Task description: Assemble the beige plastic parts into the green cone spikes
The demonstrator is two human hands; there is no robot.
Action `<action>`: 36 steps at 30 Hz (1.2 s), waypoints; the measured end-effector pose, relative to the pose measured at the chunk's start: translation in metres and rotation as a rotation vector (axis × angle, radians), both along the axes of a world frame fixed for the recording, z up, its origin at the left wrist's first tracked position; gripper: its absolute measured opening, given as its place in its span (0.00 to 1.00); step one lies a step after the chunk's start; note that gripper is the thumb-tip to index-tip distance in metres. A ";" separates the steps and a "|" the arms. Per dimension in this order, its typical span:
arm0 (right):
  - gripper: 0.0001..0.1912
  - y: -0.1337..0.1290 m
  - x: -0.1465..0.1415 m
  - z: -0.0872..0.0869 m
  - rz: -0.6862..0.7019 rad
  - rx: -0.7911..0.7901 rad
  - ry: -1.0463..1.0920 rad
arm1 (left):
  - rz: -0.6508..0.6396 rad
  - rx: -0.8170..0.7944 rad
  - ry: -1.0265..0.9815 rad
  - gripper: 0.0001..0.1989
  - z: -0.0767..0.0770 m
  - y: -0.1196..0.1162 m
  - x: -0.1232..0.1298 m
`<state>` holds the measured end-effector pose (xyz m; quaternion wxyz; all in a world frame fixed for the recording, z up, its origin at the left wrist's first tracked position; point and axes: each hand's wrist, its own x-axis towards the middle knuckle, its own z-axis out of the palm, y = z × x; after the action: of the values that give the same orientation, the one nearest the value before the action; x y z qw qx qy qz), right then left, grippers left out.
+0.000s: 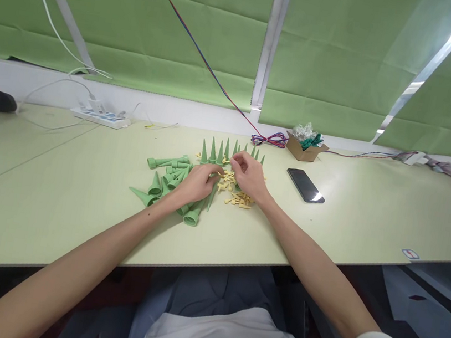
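My left hand (199,182) is closed with curled fingers over the right side of a heap of green plastic cone spikes (191,217); whatever it grips is hidden. Just right of it, my right hand (249,177) pinches thumb and forefinger together at a small yellow plastic piece (225,160). Beneath and between the hands lies a loose pile of similar yellow pieces (240,199). Behind the hands, several green spikes (213,151) stand upright with their points up, partly covered by my right hand.
A black phone (305,186) lies to the right. Behind it stands a small cardboard box (304,149) with clear and green wrapping, beside a coiled red-and-blue cable (269,139). A white power strip (102,117) sits back left. The table's front edge runs below my forearms.
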<state>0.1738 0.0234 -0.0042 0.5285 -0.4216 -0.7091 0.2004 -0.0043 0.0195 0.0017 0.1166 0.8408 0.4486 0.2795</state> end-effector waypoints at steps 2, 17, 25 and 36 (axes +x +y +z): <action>0.07 -0.001 0.000 0.001 -0.007 -0.006 -0.007 | 0.031 0.017 -0.055 0.15 -0.001 0.001 0.000; 0.13 0.003 0.000 -0.003 -0.064 -0.016 -0.152 | 0.198 0.069 -0.144 0.13 0.003 0.002 -0.004; 0.13 0.006 0.000 -0.007 -0.049 -0.033 -0.202 | 0.218 0.057 -0.143 0.13 0.005 -0.001 -0.002; 0.11 0.003 -0.002 -0.005 0.002 -0.070 -0.198 | 0.195 0.050 -0.177 0.11 0.006 -0.004 -0.001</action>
<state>0.1718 0.0266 -0.0095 0.4406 -0.4569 -0.7507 0.1830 -0.0049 0.0159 0.0073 0.1068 0.7679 0.5093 0.3736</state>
